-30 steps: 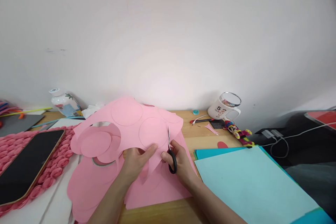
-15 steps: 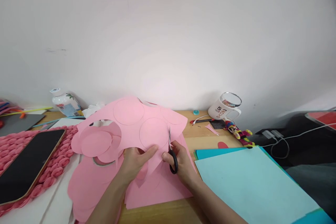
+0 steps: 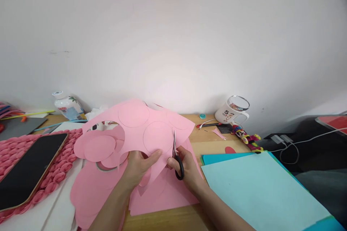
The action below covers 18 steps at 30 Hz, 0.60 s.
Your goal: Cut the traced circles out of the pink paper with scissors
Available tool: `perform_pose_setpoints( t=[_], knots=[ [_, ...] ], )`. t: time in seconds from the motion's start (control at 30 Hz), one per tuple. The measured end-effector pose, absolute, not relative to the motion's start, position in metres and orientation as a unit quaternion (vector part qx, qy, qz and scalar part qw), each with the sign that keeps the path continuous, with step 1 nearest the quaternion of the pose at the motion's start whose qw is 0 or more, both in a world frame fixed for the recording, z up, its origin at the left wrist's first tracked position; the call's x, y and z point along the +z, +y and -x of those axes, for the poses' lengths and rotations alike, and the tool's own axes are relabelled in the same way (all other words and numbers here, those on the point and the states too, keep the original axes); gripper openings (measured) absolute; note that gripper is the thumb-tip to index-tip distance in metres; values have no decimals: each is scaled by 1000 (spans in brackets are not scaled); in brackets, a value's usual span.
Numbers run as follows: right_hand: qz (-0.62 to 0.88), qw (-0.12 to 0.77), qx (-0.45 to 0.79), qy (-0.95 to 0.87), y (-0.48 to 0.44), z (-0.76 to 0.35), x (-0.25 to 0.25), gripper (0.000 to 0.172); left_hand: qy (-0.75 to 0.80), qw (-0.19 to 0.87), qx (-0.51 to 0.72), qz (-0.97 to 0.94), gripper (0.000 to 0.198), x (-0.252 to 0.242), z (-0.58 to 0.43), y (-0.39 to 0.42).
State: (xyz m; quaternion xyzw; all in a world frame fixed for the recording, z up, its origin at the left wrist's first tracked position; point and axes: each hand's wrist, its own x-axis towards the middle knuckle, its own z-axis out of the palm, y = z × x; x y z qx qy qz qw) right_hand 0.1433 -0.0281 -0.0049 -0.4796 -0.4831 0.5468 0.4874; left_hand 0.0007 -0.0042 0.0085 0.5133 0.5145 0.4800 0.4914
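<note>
My left hand (image 3: 141, 166) pinches the lower edge of a pink paper sheet (image 3: 135, 137), thumb on top and fingers underneath. Drawn circles mark the sheet, and round pieces have been cut from its left side. Black-handled scissors (image 3: 178, 162) are in my right hand (image 3: 187, 168), their blades on the paper along the right side of a drawn circle (image 3: 158, 138). Cut pink paper circles (image 3: 99, 148) lie in a pile at the left. Beneath my hands rests a stack of pink paper (image 3: 162, 200).
A phone (image 3: 29, 169) lies on a mat of pink rolled pieces (image 3: 61, 168) at the left. Light blue sheets (image 3: 260, 184) cover the right side. Farther back are a white bottle (image 3: 69, 106), a mug (image 3: 231, 111), a colourful doll (image 3: 248, 139) and a cable (image 3: 311, 139).
The pink sheet has shifted and tilted slightly, its upper edge opening a little gap near the wall. Both hands keep nearly the same place and hold.
</note>
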Motion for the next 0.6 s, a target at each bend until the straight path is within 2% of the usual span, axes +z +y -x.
perform_pose_setpoints(
  t=[0.1, 0.27, 0.47, 0.6],
  knots=[
    [483, 484, 550, -479, -28, -143, -4, 31, 497, 511, 480, -511, 26, 15, -1, -5],
    [486, 483, 556, -471, -29, -141, -4, 25, 486, 547, 450, -512, 17, 20, 3, -6],
    [487, 481, 556, -472, -30, -142, -7, 23, 451, 566, 477, -499, 19, 14, 2, -4],
    [481, 481, 560, -472, -29, -141, -11, 27, 448, 552, 500, -494, 30, 14, 2, -4]
  ],
)
